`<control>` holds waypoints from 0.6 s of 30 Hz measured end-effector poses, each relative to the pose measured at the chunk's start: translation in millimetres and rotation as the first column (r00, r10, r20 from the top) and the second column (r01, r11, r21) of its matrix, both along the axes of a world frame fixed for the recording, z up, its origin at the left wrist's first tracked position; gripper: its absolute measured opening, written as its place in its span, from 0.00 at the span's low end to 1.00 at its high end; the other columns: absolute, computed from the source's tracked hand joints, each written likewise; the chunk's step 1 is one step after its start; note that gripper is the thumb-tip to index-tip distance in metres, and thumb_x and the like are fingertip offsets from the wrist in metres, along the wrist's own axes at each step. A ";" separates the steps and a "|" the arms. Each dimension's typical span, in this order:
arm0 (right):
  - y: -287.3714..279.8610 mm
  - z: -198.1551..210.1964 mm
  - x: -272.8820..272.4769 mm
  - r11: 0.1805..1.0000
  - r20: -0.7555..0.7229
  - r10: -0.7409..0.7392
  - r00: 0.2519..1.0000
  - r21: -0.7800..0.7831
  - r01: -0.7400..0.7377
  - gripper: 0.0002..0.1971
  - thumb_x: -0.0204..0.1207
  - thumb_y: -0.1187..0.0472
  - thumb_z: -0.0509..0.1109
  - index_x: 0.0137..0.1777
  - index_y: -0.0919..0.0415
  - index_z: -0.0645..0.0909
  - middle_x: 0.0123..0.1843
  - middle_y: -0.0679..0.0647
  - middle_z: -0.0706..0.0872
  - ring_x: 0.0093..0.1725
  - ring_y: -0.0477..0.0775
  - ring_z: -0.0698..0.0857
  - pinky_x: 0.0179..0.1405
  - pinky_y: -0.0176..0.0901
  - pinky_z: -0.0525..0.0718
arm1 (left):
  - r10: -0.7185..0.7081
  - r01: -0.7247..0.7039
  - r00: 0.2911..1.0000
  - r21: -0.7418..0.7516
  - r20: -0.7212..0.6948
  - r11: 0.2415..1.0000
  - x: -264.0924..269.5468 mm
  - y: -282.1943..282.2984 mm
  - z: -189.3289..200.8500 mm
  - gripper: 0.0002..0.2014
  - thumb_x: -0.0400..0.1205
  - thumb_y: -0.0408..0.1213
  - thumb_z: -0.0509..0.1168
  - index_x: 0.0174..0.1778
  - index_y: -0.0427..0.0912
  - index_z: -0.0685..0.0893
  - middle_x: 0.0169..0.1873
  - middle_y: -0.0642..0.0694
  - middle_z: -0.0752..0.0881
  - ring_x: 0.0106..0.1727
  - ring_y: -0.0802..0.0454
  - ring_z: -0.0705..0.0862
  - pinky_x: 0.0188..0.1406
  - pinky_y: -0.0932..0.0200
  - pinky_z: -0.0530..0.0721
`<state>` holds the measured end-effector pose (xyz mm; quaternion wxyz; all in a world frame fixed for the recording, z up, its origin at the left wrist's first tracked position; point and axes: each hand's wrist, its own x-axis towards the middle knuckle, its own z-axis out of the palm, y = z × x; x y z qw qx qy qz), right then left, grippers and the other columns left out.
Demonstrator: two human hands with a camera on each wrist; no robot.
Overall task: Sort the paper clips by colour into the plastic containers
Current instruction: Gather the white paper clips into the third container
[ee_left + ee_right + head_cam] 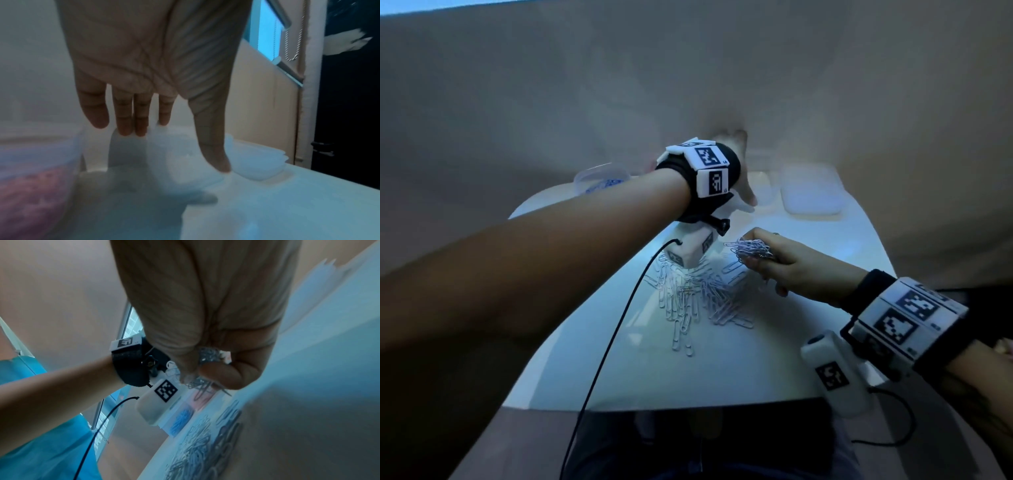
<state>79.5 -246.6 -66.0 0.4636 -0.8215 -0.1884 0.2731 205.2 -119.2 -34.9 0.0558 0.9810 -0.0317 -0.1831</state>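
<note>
Near the front edge of the white table lies a loose heap of pale paper clips, spread toward the middle. Just beyond it the right hand is closed round a bunch of clips, fingers curled tight and loops sticking out past the knuckles; the right wrist view shows the same fistful. Further back the left hand reaches to the table's far edge with fingers straight and slightly spread, their tips at a clear plastic tub; blur hides whether they touch it. At the far left corner stands a tub with blue clips, and beside the left hand a tub with pink clips. Toward the far right corner sits another clear tub.
</note>
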 end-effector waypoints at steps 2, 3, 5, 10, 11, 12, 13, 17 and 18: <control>-1.8 -0.5 0.3 1.000 -0.024 -0.009 1.000 0.013 0.009 0.04 0.83 0.60 0.58 0.46 0.51 0.70 0.36 0.51 0.74 0.35 0.50 0.77 0.26 0.37 0.76 | 0.029 -0.029 1.000 -0.010 0.004 1.000 1.8 -2.9 -2.5 0.57 0.30 0.67 0.72 0.57 0.50 0.65 0.52 0.47 0.76 0.54 0.38 0.79 0.54 0.35 0.78; -2.8 -0.6 0.2 1.000 -0.037 -0.015 0.999 0.020 0.016 0.04 0.83 0.60 0.58 0.47 0.52 0.70 0.36 0.50 0.74 0.34 0.48 0.78 0.26 0.36 0.76 | 0.028 -0.028 1.000 -0.014 0.005 1.000 2.3 -2.7 -4.0 0.56 0.30 0.68 0.72 0.56 0.50 0.65 0.51 0.47 0.77 0.54 0.39 0.79 0.55 0.37 0.78; -4.5 -1.6 0.6 0.999 -0.059 -0.033 0.998 0.036 0.035 0.03 0.83 0.61 0.58 0.47 0.53 0.71 0.37 0.49 0.74 0.32 0.43 0.79 0.24 0.34 0.75 | 0.002 -0.002 1.000 0.015 -0.007 1.000 -3.4 -1.8 2.5 0.54 0.37 0.68 0.74 0.59 0.49 0.68 0.52 0.48 0.76 0.54 0.41 0.79 0.56 0.41 0.79; -5.9 -0.9 3.2 0.995 -0.119 -0.063 0.991 0.064 0.071 0.06 0.83 0.62 0.58 0.46 0.51 0.70 0.39 0.53 0.73 0.37 0.48 0.76 0.24 0.32 0.74 | -0.041 0.041 0.999 0.006 0.002 0.999 -12.7 3.0 17.4 0.52 0.44 0.64 0.77 0.63 0.48 0.70 0.56 0.45 0.75 0.55 0.40 0.79 0.57 0.42 0.79; -5.8 -0.1 4.1 0.994 -0.132 -0.069 0.989 0.073 0.079 0.06 0.83 0.62 0.58 0.45 0.51 0.70 0.39 0.54 0.72 0.38 0.48 0.75 0.24 0.32 0.74 | -0.039 0.040 0.999 -0.027 0.017 0.999 -16.5 4.8 22.1 0.51 0.46 0.62 0.78 0.63 0.47 0.70 0.56 0.45 0.74 0.55 0.41 0.79 0.57 0.45 0.79; -5.2 0.9 4.9 0.993 -0.146 -0.074 0.987 0.085 0.087 0.07 0.83 0.62 0.57 0.45 0.50 0.70 0.38 0.53 0.72 0.38 0.48 0.75 0.24 0.32 0.73 | -0.032 0.035 0.999 -0.074 0.035 0.997 -19.3 7.9 25.1 0.48 0.51 0.58 0.80 0.64 0.45 0.70 0.56 0.45 0.75 0.56 0.42 0.79 0.56 0.49 0.79; -4.3 1.8 5.6 0.991 -0.157 -0.078 0.984 0.098 0.094 0.07 0.83 0.62 0.57 0.45 0.50 0.70 0.38 0.52 0.72 0.37 0.47 0.74 0.24 0.31 0.73 | -0.018 0.024 0.999 -0.124 0.051 0.992 -21.9 11.8 28.5 0.45 0.56 0.53 0.81 0.66 0.42 0.69 0.56 0.44 0.76 0.56 0.43 0.78 0.53 0.52 0.78; 1.4 5.2 5.9 0.991 -0.170 -0.065 0.983 0.108 0.085 0.07 0.84 0.62 0.57 0.44 0.51 0.70 0.37 0.51 0.71 0.35 0.45 0.73 0.25 0.31 0.72 | 0.038 -0.009 0.993 -0.241 0.115 0.970 -47.5 39.0 46.4 0.43 0.61 0.45 0.82 0.67 0.38 0.69 0.62 0.41 0.78 0.60 0.45 0.77 0.51 0.58 0.73; 2.7 7.1 6.3 0.991 -0.170 -0.060 0.984 0.111 0.080 0.07 0.84 0.62 0.57 0.45 0.51 0.70 0.37 0.51 0.71 0.35 0.44 0.73 0.25 0.31 0.72 | 0.043 -0.011 0.991 -0.244 0.129 0.970 -57.0 48.5 48.1 0.42 0.60 0.45 0.82 0.67 0.37 0.69 0.62 0.41 0.78 0.59 0.45 0.76 0.49 0.59 0.71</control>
